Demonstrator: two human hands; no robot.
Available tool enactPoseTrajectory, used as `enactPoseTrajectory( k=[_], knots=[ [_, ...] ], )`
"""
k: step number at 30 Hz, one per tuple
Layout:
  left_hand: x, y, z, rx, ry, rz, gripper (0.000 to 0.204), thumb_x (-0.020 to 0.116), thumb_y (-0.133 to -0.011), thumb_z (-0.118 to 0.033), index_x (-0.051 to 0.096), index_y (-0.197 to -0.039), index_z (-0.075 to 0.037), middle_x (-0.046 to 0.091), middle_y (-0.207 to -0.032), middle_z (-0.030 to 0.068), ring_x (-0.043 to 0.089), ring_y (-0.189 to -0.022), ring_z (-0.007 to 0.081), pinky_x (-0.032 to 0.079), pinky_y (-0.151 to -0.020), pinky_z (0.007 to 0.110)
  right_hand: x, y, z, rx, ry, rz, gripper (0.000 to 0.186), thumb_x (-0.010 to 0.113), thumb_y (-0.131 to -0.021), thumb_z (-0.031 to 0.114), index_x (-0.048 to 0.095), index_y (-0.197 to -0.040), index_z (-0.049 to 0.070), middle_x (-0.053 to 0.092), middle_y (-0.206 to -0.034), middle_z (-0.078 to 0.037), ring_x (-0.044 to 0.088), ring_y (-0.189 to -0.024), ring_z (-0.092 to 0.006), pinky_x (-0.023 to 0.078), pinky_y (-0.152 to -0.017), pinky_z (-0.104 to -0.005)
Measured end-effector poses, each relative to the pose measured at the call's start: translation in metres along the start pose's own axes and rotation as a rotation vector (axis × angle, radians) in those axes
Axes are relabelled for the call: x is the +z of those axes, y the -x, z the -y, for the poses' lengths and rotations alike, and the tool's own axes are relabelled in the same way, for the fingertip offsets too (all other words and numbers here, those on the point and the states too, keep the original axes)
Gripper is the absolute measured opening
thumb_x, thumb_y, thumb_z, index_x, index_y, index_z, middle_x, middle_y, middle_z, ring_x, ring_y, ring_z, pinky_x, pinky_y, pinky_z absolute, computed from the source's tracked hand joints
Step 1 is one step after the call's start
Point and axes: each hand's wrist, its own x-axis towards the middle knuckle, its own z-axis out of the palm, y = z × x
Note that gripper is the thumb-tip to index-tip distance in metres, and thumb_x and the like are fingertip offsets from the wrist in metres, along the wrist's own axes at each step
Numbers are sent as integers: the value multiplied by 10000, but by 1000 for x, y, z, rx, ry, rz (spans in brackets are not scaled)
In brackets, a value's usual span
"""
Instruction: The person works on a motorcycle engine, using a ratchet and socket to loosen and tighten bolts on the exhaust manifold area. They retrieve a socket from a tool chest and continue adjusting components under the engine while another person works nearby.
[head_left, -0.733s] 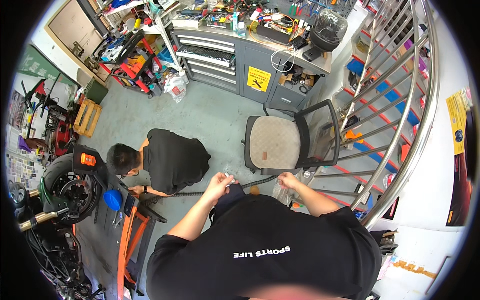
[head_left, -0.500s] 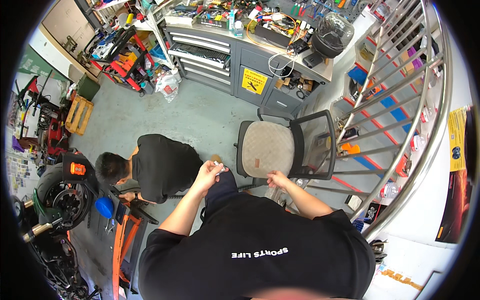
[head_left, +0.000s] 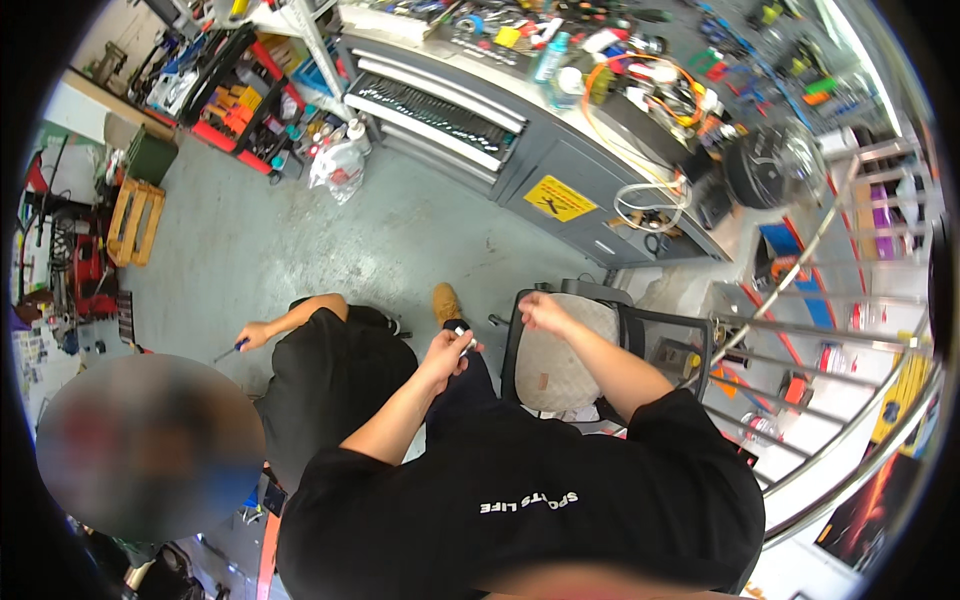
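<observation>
My left hand (head_left: 448, 362) is closed around a small silver-and-dark thing (head_left: 464, 341), too small to name, whose end pokes out above the fingers. It is held over my dark trouser leg (head_left: 468, 385). My right hand (head_left: 543, 313) hovers above the far left part of a grey-beige chair seat (head_left: 575, 365). Its fingers are curled together, and whatever they may pinch is too small to make out. Both forearms reach forward from my black short sleeves.
Left of me a co-worker in black (head_left: 335, 385) crouches, one hand (head_left: 256, 334) holding a blue-handled screwdriver (head_left: 238, 346). Ahead stands a grey workbench (head_left: 560, 140) with an open drawer of tools (head_left: 430, 115). A metal stair railing (head_left: 800, 340) rises at right.
My view has turned right. My right hand has gone from the chair's near edge to above its seat. The co-worker has turned, arm now stretched out with a screwdriver.
</observation>
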Motion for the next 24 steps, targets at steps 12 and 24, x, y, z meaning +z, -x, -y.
enactPoseTrajectory(
  k=[12, 24],
  knots=[
    [14, -201, -173, 161, 199, -388, 292, 640, -972, -269, 556, -1016, 7, 697, -826, 83, 601, -689, 144, 457, -617, 316, -37, -171, 221, -160, 373, -204, 265, 650, -939, 221, 644, -1104, 14, 661, -752, -70, 622, -611, -171, 510, -576, -337],
    [-17, -226, -206, -14, 145, -367, 267, 589, -928, -337, 609, -967, -73, 697, -854, 54, 417, -511, 112, 318, -423, 298, -50, -186, 220, -90, 154, -58, 250, 631, -963, 187, 602, -1132, 6, 647, -874, -73, 616, -713, -153, 528, -611, -320]
  ],
)
